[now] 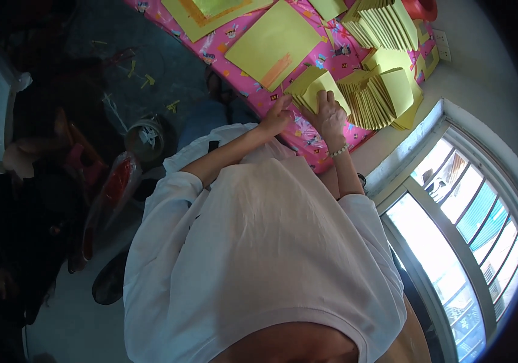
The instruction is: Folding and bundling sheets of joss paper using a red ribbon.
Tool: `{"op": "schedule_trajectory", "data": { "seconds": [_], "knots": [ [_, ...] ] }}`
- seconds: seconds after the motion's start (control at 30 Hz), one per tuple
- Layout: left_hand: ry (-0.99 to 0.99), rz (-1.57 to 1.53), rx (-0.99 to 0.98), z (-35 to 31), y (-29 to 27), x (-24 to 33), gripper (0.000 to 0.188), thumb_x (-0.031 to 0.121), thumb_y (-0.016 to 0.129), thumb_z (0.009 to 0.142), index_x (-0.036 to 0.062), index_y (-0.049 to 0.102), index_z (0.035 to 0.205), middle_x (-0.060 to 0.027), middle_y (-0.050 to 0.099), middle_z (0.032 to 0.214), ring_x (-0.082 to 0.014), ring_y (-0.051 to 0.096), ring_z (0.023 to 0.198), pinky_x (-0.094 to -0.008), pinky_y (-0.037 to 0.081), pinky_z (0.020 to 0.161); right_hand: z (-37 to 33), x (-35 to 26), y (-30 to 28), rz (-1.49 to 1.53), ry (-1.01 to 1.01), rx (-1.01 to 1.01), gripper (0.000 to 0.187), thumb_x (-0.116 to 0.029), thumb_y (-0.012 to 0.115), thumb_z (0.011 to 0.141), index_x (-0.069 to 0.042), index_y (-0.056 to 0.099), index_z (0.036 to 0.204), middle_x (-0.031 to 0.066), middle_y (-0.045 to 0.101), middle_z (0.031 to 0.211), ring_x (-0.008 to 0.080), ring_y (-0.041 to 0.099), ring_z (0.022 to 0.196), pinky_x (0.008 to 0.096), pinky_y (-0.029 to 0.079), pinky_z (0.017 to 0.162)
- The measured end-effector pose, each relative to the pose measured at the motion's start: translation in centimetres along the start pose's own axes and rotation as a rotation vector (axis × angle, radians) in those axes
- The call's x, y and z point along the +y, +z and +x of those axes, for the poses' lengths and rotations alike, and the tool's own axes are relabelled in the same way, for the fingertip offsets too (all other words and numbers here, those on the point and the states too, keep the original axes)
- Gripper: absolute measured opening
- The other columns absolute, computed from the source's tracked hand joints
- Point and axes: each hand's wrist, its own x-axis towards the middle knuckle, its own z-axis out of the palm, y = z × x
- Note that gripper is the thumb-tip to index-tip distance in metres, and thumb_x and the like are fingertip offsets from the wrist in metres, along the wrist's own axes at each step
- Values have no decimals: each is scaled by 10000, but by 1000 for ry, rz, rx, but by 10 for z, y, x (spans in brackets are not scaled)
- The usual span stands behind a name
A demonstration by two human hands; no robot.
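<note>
A small stack of folded yellow paper pieces (311,83), perhaps envelopes, lies at the near edge of the pink patterned tablecloth (304,134). My right hand (330,116), with a beaded bracelet at the wrist, rests on top with its fingers laid on the paper. Beside the stack's left corner is my left hand (277,117), its fingers partly bent and thumb apart; whether the fingertips touch the paper is hard to see. Just right of my right hand stands a fanned row of folded yellow pieces (372,100). A flat yellow sheet (273,43) with an orange patch lies farther left.
Another fanned yellow stack (386,25) stands at the far right, near a red object (420,8). A wall and barred window (474,206) are on the right. At left, a round container (144,138), yellow scraps and a dark-clothed person (32,224) appear in shadow.
</note>
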Motion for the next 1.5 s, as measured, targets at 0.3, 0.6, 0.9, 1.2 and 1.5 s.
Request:
{"op": "schedule_trajectory", "data": {
  "seconds": [0.3,0.6,0.9,1.2,1.5],
  "knots": [
    [451,1340,27,13,-61,110,332,50,632,699,77,548,1020,-85,535,985,-290,513,969,-393,436,782,-6,11,-12,107,170,18,573,-448,748,597,-46,509,929,125,511,885,304,552,820,439,451,657],
    [586,1728,-383,49,-94,150,412,136,705,640,87,560,1023,-67,505,1040,-257,467,1023,-378,429,822,-3,0,-38,255,176,219,502,-347,751,628,-86,543,1003,90,509,965,256,506,918,388,385,790],
    [527,1547,-572,77,-107,166,253,213,740,639,122,677,867,-40,575,941,-245,532,902,-354,449,790,32,-49,-4,361,51,207,241,-214,690,647,-107,594,842,50,567,851,233,543,889,365,385,806],
    [170,1238,-607,104,-117,168,203,284,735,682,120,721,799,-53,603,919,-207,592,843,-310,463,744,58,-55,22,228,56,58,135,-226,632,713,-110,628,783,47,615,823,220,575,856,352,380,811],
    [111,1243,-628,111,-119,170,218,281,735,690,104,722,817,-59,608,920,-195,593,862,-299,460,750,65,-47,25,254,69,36,138,-268,597,762,-145,651,729,43,603,725,205,587,820,364,376,771]
  ]
}}
